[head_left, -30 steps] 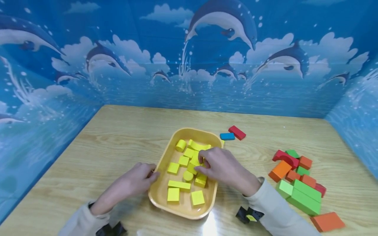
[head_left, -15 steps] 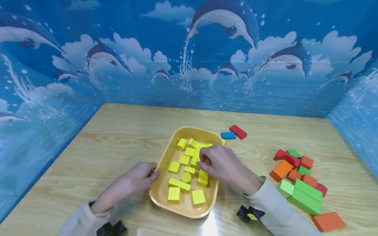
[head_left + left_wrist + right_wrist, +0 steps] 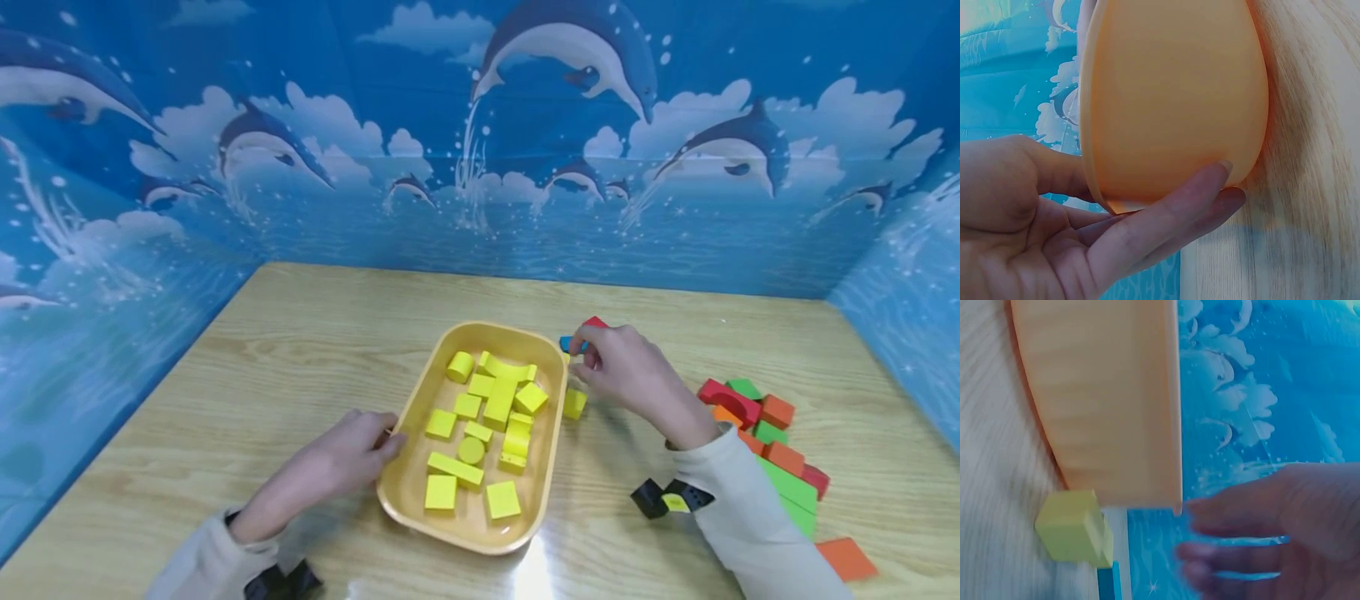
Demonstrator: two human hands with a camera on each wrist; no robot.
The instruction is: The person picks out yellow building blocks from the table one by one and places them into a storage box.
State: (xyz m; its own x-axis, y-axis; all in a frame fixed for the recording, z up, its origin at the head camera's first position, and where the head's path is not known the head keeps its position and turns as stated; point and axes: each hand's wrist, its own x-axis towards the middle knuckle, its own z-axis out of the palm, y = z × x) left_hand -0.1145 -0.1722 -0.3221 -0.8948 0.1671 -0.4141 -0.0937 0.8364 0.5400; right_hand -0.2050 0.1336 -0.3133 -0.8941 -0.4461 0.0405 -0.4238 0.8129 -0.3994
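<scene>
My left hand (image 3: 348, 454) grips the left rim of an orange-yellow plastic tray (image 3: 462, 543). The left wrist view shows the thumb over the tray's rim (image 3: 1089, 125) and the fingers against the outer wall. Several yellow blocks lie in the tray, among them an arch block (image 3: 501, 367), a cylinder (image 3: 460, 367) and a long block (image 3: 499, 403). My right hand (image 3: 630, 379) hovers just beyond the tray's right edge, fingers loosely bent, holding nothing. Below it on the table is a yellow block (image 3: 1066, 525); another yellow piece (image 3: 1108, 544) shows partly behind it.
A blue block (image 3: 567, 342) and a red block (image 3: 596, 322) lie past the tray's far right corner, partly covered by the right hand. At the right is a pile of green blocks (image 3: 795, 487), red and orange ones. An orange block (image 3: 847, 558) lies near the front.
My right hand has left the yellow blocks inside the tray and moved right, over the rim. Blocks within the tray have shifted slightly. The left hand stays put.
</scene>
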